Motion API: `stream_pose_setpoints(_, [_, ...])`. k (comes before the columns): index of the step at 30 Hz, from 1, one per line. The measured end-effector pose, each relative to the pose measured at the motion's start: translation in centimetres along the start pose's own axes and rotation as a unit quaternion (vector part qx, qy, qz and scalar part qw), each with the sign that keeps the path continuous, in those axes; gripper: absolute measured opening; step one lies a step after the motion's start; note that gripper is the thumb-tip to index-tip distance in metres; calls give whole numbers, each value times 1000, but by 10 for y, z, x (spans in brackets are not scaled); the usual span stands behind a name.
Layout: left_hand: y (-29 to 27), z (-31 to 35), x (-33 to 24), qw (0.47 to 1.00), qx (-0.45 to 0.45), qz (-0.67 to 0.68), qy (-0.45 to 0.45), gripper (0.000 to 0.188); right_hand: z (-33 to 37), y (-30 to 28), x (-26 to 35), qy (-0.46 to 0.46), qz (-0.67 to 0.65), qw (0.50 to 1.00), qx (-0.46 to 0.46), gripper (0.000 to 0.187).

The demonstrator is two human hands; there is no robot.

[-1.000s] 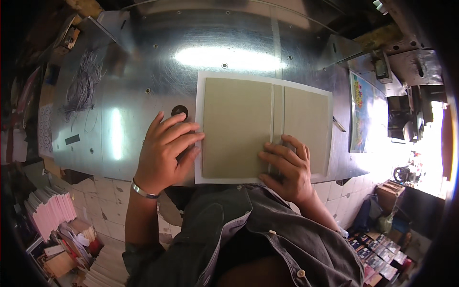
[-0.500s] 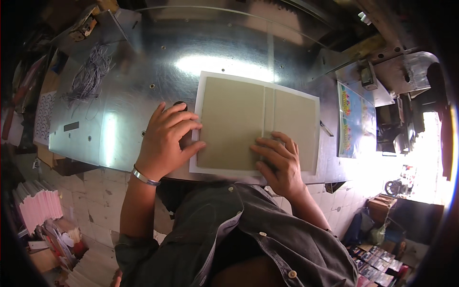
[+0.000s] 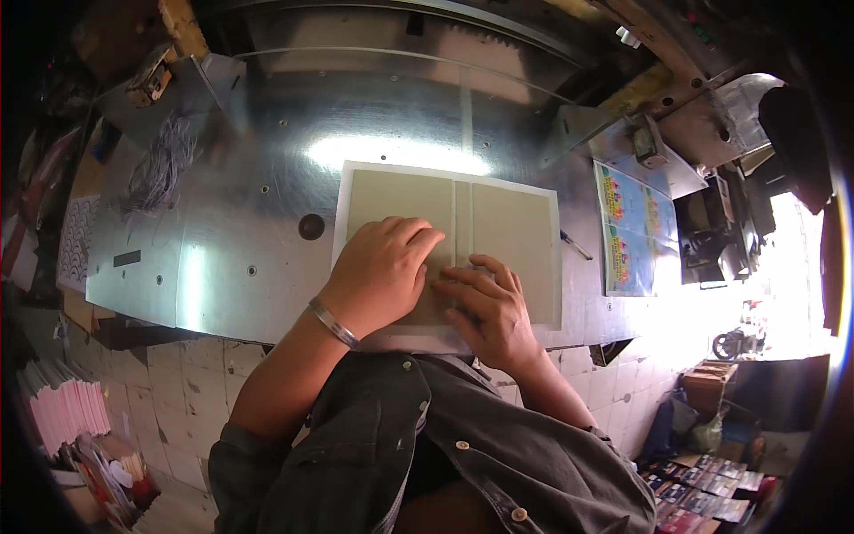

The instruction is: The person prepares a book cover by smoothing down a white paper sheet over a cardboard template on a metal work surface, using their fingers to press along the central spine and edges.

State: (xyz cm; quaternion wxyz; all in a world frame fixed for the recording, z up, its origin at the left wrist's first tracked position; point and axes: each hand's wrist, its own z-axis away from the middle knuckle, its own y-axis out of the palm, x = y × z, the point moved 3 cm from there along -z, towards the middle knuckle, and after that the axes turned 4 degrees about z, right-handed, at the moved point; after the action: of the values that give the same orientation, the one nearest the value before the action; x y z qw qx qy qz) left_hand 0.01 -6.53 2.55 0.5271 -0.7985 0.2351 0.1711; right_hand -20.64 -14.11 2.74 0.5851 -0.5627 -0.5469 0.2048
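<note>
A case-like piece lies on the metal tabletop in front of me: two grey-brown boards, the left board (image 3: 405, 196) and the right board (image 3: 516, 240), with a narrow strip (image 3: 463, 209) between them. They rest on a white sheet (image 3: 405, 342) that shows as a border. My left hand (image 3: 378, 271), with a metal bracelet at the wrist, rests over the left board, its fingers bent to the right and partly hidden. Close by, my right hand (image 3: 494, 311) touches the board near the strip, fingers apart. Neither hand grips anything that I can see.
A pen (image 3: 576, 246) lies right of the white sheet, near a colourful printed sheet (image 3: 627, 231). At left, a tangle of thin strips (image 3: 160, 169) sits on the metal table (image 3: 222, 231), which has a dark round hole. Paper stacks (image 3: 67, 405) stand below left.
My left hand has moved from the left edge of the white sheet rightward onto the left board. My right hand stays on the boards. The view has shifted slightly.
</note>
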Motion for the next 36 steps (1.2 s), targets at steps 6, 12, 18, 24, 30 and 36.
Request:
stream_pose_setpoints(6, [4,-7,0,1000,19,-9,-21,40,-1,-3,0,2,-4,1000,5,42])
stream_pose_setpoints(12, [4,-8,-4,999,24,-30,-25,37,-2,-5,3,-7,-8,1000,3,41])
stream_pose_setpoints(18, [7,-7,-6,998,38,-42,-29,37,-7,-20,-2,6,-100,994,-42,36])
stream_pose_setpoints(24, [7,-3,-9,998,22,-56,-27,41,-8,-36,-10,71,-190,975,-89,33])
stream_pose_setpoints(30, [10,-4,-13,996,46,-71,-33,44,-4,-37,-30,58,-122,984,-114,37])
stream_pose_setpoints(36, [9,-1,-15,994,52,-87,-34,53,-4,-25,-31,45,-32,997,-58,48])
